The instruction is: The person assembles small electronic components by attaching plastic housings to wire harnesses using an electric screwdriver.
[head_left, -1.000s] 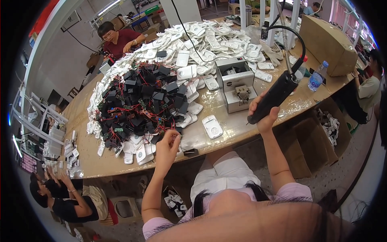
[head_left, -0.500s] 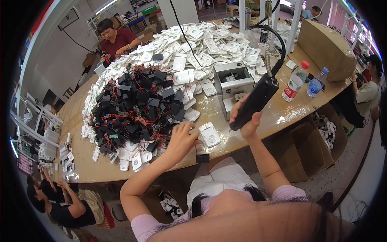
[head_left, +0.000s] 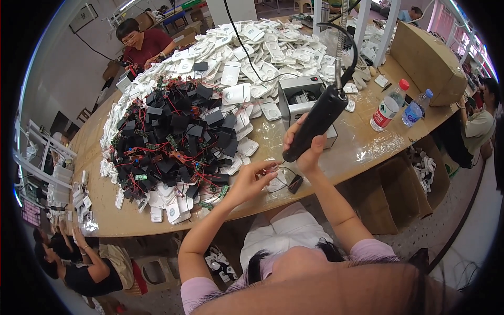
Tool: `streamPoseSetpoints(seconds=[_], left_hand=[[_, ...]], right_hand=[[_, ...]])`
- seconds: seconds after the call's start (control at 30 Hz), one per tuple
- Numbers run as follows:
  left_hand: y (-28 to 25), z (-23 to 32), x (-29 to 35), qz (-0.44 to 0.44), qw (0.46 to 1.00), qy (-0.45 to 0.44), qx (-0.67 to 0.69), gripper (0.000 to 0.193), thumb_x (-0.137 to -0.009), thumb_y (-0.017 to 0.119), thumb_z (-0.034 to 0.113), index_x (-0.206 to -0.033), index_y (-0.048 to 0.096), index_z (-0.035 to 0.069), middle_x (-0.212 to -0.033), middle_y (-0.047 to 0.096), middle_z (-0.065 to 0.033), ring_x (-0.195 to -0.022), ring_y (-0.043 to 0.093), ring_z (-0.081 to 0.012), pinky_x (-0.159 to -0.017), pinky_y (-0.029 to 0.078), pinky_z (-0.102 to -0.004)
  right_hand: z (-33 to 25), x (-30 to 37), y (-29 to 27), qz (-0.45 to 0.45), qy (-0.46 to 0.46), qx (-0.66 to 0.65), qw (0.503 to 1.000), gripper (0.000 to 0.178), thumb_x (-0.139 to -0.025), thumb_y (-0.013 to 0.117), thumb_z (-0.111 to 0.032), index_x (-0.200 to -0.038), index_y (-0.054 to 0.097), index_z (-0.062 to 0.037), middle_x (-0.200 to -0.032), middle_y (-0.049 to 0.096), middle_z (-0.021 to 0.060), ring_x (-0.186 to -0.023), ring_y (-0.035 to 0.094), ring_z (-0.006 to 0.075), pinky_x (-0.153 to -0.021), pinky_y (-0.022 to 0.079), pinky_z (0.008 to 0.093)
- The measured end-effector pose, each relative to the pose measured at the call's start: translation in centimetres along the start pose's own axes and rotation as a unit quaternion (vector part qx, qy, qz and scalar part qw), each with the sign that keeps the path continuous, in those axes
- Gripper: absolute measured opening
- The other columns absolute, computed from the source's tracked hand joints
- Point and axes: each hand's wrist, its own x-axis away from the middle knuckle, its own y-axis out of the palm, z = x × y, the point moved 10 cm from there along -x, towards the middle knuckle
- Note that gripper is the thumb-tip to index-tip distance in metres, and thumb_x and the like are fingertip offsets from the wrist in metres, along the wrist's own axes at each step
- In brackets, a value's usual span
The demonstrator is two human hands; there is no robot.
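My right hand (head_left: 310, 156) is wrapped round a black electric screwdriver (head_left: 321, 118), whose tip points down toward a white plastic casing (head_left: 277, 184) near the table's front edge. With its fingertips pinched together, my left hand (head_left: 248, 184) holds the thin wires (head_left: 273, 169) of a small black box (head_left: 295, 184) over that casing. The box sits at the casing's right side. Whether a circuit board is between the left fingers is too small to tell. Left of my hands lies a heap of black boxes (head_left: 173, 126) with red wires and green circuit boards.
A large pile of white casings (head_left: 268, 50) covers the far table. A grey metal machine (head_left: 298, 90) stands behind the screwdriver, which hangs from a coiled spring (head_left: 338, 58). Two bottles (head_left: 386, 110) and a cardboard box (head_left: 428, 65) are at right. Another person (head_left: 144, 44) works across the table.
My left hand has moved right, bringing the wired black box from the table edge over to the casing. My right hand has shifted slightly left with the screwdriver, its tip closer to the casing.
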Motion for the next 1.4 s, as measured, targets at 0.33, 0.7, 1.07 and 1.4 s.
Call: streamPoseSetpoints(seconds=[0.33, 0.7, 1.07, 1.4], left_hand=[[-1.1, 3.8, 1.3, 0.175, 0.905, 0.145, -0.361, 0.021, -0.082, 0.063, 0.016, -0.100, 0.064, 0.005, -0.088, 0.057, -0.0123, -0.073, 0.055, -0.0294, -0.066, 0.045, -0.0377], [-1.2, -0.2, 0.7, 0.234, 0.926, 0.058, -0.289, 0.021, -0.078, 0.067, 0.013, -0.093, 0.056, 0.004, -0.085, 0.051, -0.0133, -0.078, 0.056, -0.0328, -0.064, 0.044, -0.0410], [-1.3, -0.3, 0.8, 0.254, 0.920, 0.057, -0.294, 0.018, -0.080, 0.066, 0.019, -0.089, 0.057, 0.005, -0.082, 0.051, -0.0118, -0.073, 0.057, -0.0315, -0.060, 0.043, -0.0405], [-1.4, -0.5, 0.5, 0.256, 0.920, 0.052, -0.291, 0.018, -0.080, 0.067, 0.019, -0.088, 0.058, 0.005, -0.079, 0.052, -0.0113, -0.068, 0.058, -0.0304, -0.058, 0.044, -0.0399]], right_hand=[[-0.1, -0.3, 0.7, -0.002, -0.040, 0.012, 0.999, 0.073, -0.074, 0.051, -0.072, -0.099, 0.038, -0.0044, -0.064, 0.048, 0.0082, -0.053, 0.049, 0.0162, -0.049, 0.044, 0.0274], [2.7, 0.6, -1.2, 0.061, -0.035, -0.056, 0.996, 0.074, -0.073, 0.052, -0.072, -0.101, 0.035, -0.0064, -0.064, 0.047, 0.0086, -0.054, 0.048, 0.0171, -0.050, 0.043, 0.0284], [3.4, 1.6, -1.7, 0.073, -0.061, -0.020, 0.995, 0.074, -0.071, 0.057, -0.070, -0.100, 0.036, -0.0053, -0.063, 0.048, 0.0084, -0.053, 0.049, 0.0170, -0.049, 0.043, 0.0274], [4.0, 1.8, -2.1, 0.075, -0.079, -0.017, 0.994, 0.074, -0.072, 0.056, -0.071, -0.101, 0.037, -0.0051, -0.064, 0.048, 0.0086, -0.053, 0.049, 0.0173, -0.050, 0.044, 0.0281]])
